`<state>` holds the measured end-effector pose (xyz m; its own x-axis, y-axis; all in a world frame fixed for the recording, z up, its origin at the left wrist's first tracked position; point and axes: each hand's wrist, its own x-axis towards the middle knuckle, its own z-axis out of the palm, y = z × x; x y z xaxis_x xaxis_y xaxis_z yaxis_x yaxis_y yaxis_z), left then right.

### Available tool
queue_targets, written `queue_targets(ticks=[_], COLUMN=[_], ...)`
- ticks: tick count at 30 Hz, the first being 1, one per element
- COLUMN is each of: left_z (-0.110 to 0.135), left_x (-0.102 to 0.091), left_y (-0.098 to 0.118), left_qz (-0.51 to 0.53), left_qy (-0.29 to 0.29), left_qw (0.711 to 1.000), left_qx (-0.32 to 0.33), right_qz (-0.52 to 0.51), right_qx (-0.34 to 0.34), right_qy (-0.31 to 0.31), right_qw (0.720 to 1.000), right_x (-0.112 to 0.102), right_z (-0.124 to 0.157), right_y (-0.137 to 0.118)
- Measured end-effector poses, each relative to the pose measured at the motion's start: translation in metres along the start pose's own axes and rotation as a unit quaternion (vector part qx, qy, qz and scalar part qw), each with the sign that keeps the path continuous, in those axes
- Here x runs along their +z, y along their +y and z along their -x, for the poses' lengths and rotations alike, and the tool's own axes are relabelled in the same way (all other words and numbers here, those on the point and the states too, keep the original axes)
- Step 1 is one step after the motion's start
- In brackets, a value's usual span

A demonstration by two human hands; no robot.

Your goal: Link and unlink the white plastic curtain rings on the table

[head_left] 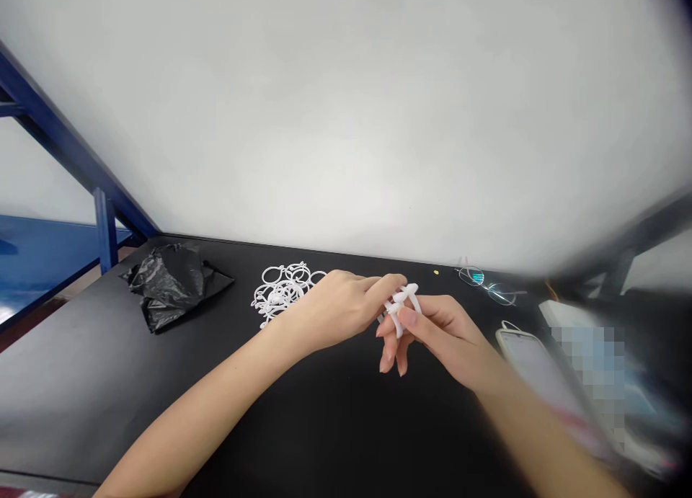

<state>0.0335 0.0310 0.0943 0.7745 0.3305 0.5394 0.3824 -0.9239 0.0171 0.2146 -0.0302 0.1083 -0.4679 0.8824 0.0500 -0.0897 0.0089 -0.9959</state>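
Note:
Both my hands meet over the middle of a black table (324,426). My left hand (340,307) and my right hand (437,332) pinch the same small white plastic ring piece (403,303) between their fingertips. The lower fingers of my right hand hang down, slightly spread. Just behind my left hand lies a pile of several white plastic rings (281,289) on the table.
A crumpled black plastic bag (173,282) lies at the back left. Glasses (489,283) rest at the back right, with a phone (533,354) and a white box (567,318) nearer the right edge. A white wall stands behind; a blue metal frame (102,228) is at left.

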Motion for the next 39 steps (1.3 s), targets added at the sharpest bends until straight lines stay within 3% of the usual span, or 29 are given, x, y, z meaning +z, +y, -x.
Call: queue_targets(ticks=[10,14,20,26,39], left_z=[-0.001,-0.001,0.001,0.002,0.005], left_x=[0.001,0.004,0.009,0.008,0.011], left_y=[-0.001,-0.002,-0.004,0.003,0.006], left_qz=[-0.012,-0.054,0.005,0.13,0.186], left_qy=[0.017,0.034,0.072,0.08,0.103], left_qw=[1.0,0.997,0.996,0.988,0.977], left_qx=[0.017,0.036,0.052,0.038,-0.02], right_qz=[0.081,0.144,0.284,0.343,0.364], right_qx=[-0.004,-0.007,-0.142,-0.259,-0.313], right_qy=[-0.038,-0.018,0.04,0.053,0.052], right_qw=[0.996,0.989,0.947,0.902,0.876], right_x=[0.002,0.003,0.009,0.014,0.011], right_z=[0.002,0.004,0.006,0.01,0.008], right_y=[-0.006,-0.006,0.001,0.002,0.003])
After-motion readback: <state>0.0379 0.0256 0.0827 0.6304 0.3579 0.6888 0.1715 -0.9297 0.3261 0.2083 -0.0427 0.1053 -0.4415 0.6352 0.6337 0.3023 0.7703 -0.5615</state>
